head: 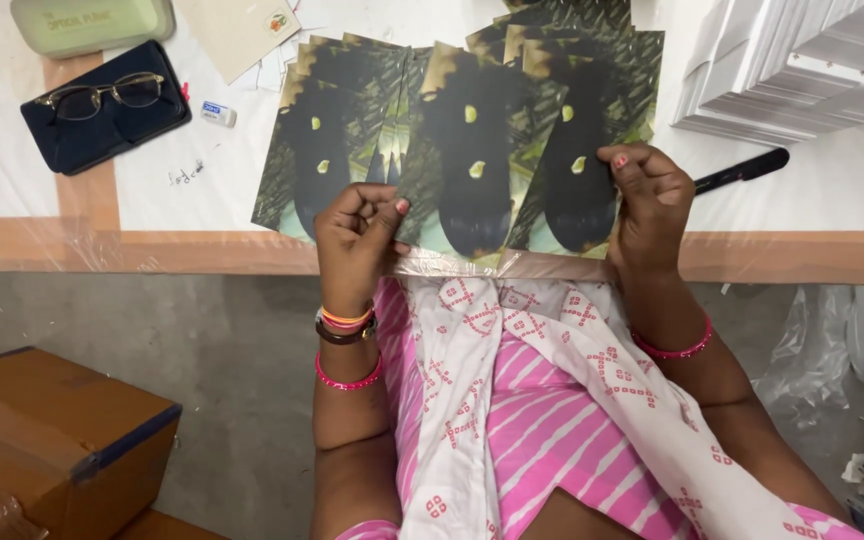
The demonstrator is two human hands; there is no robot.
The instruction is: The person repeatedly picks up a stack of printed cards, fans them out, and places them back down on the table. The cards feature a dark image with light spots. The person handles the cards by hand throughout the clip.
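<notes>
Prints: we see a fan of glossy printed cards (pixel 472 150) spread across the table (pixel 152 190), each showing a dark rounded shape with small yellow spots on a green, leafy ground. They overlap one another, and the fan reaches from the table's near edge toward 12 o'clock.

Where they lie: the cards sit at the middle of the table, their lower edges at the strip of clear tape along the wooden border.

Left hand: our left hand (pixel 357 235) is curled, fingers folded in and pressed against the thumb, pinching the lower edge of the cards at the left of the fan. Bangles and a band sit on that wrist.

Right hand: our right hand (pixel 652 200) is likewise closed, fingertips bent down onto the bottom corner of the rightmost card, which it pinches. A pink bangle rings the wrist.

Around them: a black pen (pixel 742 170) lies at 3 o'clock from the right hand, just beside it. A stack of white sheets (pixel 802 70) stands at 2 o'clock. Glasses (pixel 102 95) rest on a dark case (pixel 92 135) at 10 o'clock, with a pale green box (pixel 92 22) beyond them and a small eraser (pixel 218 113) near.

Below the table: a brown carton (pixel 52 430) stands on the floor at 8 o'clock.
</notes>
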